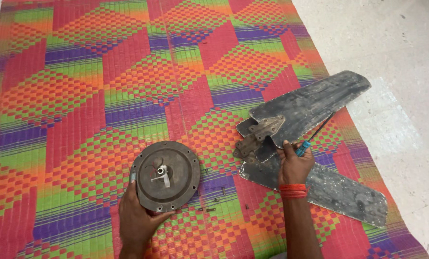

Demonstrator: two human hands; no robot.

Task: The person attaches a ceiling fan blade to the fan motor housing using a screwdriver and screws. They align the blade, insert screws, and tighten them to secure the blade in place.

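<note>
Metal motor plate (pixel 165 175), near the mat's (pixel 80 96) lower edge, looks heavy and stiff to us; our left hand (pixel 137 218) grips its rim, our right hand (pixel 295 165) clasps a screwdriver (pixel 315 135) over the fan blades (pixel 315 144).

Mat (pixel 80 96): woven plastic, ribbed, slight sheen. Motor cover (pixel 165 176) on the mat: dull, grimy metal. Fan blades (pixel 310 103) right of the cover: matt, pitted, dirt-speckled metal; brackets (pixel 257 136) rusty.
</note>
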